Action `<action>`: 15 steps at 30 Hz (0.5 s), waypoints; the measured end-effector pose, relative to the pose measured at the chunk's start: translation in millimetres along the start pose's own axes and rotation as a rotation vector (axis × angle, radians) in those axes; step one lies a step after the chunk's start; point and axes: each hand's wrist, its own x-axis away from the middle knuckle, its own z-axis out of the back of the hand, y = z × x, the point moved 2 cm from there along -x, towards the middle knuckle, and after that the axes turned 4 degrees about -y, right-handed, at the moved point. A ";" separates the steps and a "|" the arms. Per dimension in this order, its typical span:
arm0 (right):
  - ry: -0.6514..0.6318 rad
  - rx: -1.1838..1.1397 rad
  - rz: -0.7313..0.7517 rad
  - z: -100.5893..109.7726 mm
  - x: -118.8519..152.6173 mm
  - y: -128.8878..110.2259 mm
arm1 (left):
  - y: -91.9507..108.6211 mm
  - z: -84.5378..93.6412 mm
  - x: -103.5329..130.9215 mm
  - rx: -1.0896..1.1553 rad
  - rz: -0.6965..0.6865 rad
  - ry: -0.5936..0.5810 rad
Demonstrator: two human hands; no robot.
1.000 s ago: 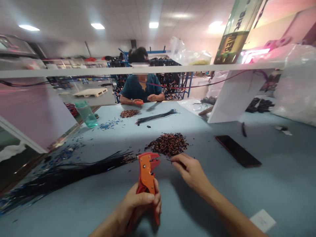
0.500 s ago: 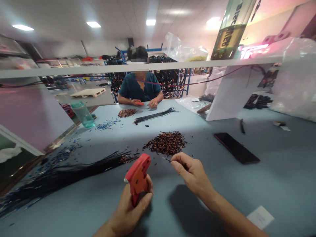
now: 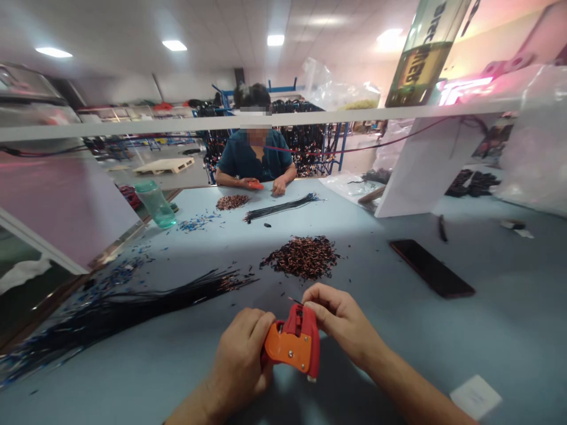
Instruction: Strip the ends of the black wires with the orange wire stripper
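Observation:
My left hand [image 3: 245, 354] is wrapped round a red and orange hand tool [image 3: 290, 348], its head turned toward my right hand. The fingers of my right hand [image 3: 339, 316] pinch a thin dark wire [image 3: 296, 301], whose end shows just above the tool's jaws. Beyond both hands lies a pile of short black and copper-coloured pieces [image 3: 303, 257]. A long bundle of black wires [image 3: 146, 310] stretches across the left of the table, its coppery ends toward the middle.
Across the table [image 3: 367, 260] a person [image 3: 254, 154] holds a red tool near another wire bundle [image 3: 283, 206]. A phone [image 3: 432, 268] lies on the right, a green bottle [image 3: 155, 203] stands at the left, and a white shelf [image 3: 177, 123] spans above.
My left hand has turned the tool and brought it right, against the fingertips of my right hand. My right hand still pinches the wire. The view has shifted slightly.

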 end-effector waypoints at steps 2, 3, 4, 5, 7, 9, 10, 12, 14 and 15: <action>-0.005 0.003 0.011 0.1 0.3 -1.4 | 0.0 0.3 0.0 -0.003 0.004 0.006; -0.005 0.011 0.017 0.4 0.5 -2.0 | 0.0 0.6 -0.1 -0.003 0.005 0.011; -0.008 0.019 0.023 0.6 0.9 -2.4 | 0.0 0.9 -0.2 -0.004 0.006 0.015; -0.014 0.025 0.026 0.7 1.3 -2.7 | 0.2 1.1 -0.3 -0.006 0.009 0.018; -0.036 0.023 0.029 0.3 2.0 -2.8 | 0.6 1.4 -0.4 -0.016 0.010 0.023; -0.068 0.005 0.025 -0.9 2.6 -2.4 | 0.9 1.1 -0.4 -0.029 0.012 0.024; -0.079 -0.007 0.021 -1.4 2.8 -2.0 | 0.9 0.7 -0.3 -0.036 0.016 0.023; -0.093 -0.020 0.013 -2.2 3.1 -0.9 | 0.5 -0.1 -0.2 -0.036 0.018 0.025; -0.063 -0.014 0.011 -1.4 3.0 0.8 | 0.3 0.2 -0.2 -0.001 0.021 0.042; -0.029 -0.012 0.014 -0.3 2.9 1.7 | 0.6 1.2 -0.3 0.041 0.024 0.057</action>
